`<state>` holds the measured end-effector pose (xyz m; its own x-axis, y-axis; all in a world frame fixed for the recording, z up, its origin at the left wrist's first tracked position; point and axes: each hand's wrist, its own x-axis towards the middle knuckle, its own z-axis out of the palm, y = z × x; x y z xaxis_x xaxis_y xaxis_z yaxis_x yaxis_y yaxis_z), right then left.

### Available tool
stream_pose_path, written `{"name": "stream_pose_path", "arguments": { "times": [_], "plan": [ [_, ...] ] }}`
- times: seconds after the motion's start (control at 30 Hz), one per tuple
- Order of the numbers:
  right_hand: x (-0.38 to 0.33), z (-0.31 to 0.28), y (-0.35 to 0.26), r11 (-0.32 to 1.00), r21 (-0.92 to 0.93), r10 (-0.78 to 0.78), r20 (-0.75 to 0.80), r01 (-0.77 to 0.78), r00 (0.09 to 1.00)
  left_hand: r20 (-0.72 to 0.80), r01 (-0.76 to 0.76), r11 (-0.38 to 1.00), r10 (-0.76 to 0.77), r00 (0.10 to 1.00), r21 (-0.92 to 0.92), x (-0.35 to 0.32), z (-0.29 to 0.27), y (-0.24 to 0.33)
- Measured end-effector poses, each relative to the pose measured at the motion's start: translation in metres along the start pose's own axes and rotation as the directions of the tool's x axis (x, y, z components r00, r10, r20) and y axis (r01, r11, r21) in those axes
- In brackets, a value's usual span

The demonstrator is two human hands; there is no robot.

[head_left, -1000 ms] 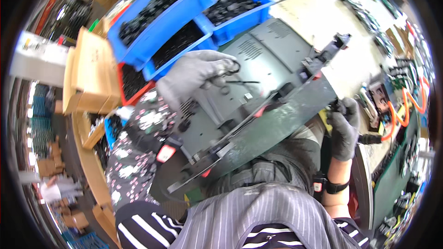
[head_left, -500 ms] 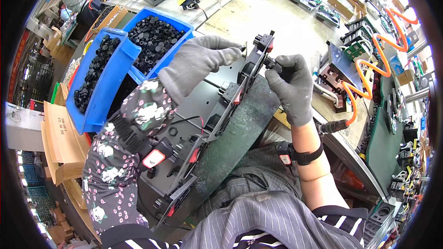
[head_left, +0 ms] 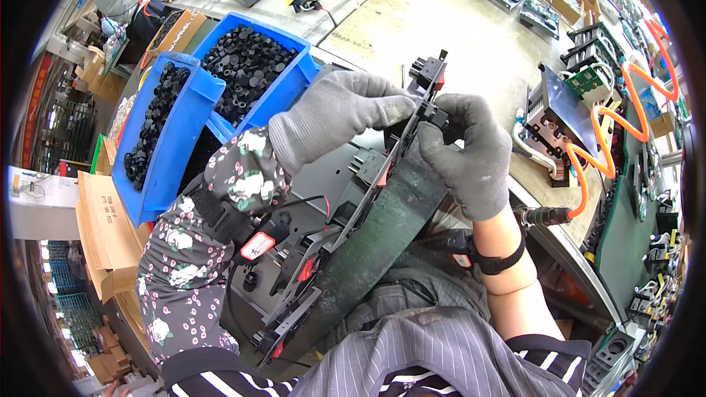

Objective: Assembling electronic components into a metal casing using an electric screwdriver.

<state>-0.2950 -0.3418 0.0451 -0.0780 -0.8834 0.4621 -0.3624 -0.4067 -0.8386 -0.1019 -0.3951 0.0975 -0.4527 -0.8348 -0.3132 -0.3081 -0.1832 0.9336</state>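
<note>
The panel (head_left: 368, 250) sits tilted on edge across the person's lap, long and dark, its upper end up between both gloves and its lower end down by the striped shirt (head_left: 412, 360). Black sockets with red tabs (head_left: 305, 268) run along its near rim. Right at the top edge there's a small black connector (head_left: 430, 73) poking up just past the fingertips.

Left hand (head_left: 334, 114), grey glove, is curled over the panel's upper edge from the left, fingers closed on the rim and meeting the other glove. Right hand (head_left: 467, 151), also gloved, wraps the same edge from the right, fingers pinched tight on a small black part (head_left: 435, 112) at the rim. The two sets of fingertips are touching.

A floral sleeve (head_left: 198, 250) covers the left forearm; a black wrist strap (head_left: 493, 257) circles the right.

Beyond the left hand, two blue bins (head_left: 165, 169) hold heaps of small black parts (head_left: 246, 66). Further left, cardboard boxes (head_left: 103, 228). Beyond the right hand, the pale bench (head_left: 456, 22) stretches away. To the right of the right hand, an orange hose (head_left: 599, 151) loops past a metal unit (head_left: 555, 114).
</note>
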Motion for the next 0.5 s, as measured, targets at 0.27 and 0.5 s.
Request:
{"name": "stream_pose_path", "arguments": {
  "times": [0.27, 0.5],
  "plan": [
    [0.006, 0.003, 0.003, 0.973, -0.223, -0.041, 0.093, 0.061, 0.995, -0.024, -0.19, 0.977, 0.193, 0.981, 0.097, 0.003, 0.004, -0.013],
    [0.001, 0.001, 0.007, 0.933, -0.334, -0.105, 0.096, 0.131, 0.99, 0.064, -0.111, 0.993, 0.108, 0.992, 0.034, 0.007, -0.001, -0.003]
  ]
}}
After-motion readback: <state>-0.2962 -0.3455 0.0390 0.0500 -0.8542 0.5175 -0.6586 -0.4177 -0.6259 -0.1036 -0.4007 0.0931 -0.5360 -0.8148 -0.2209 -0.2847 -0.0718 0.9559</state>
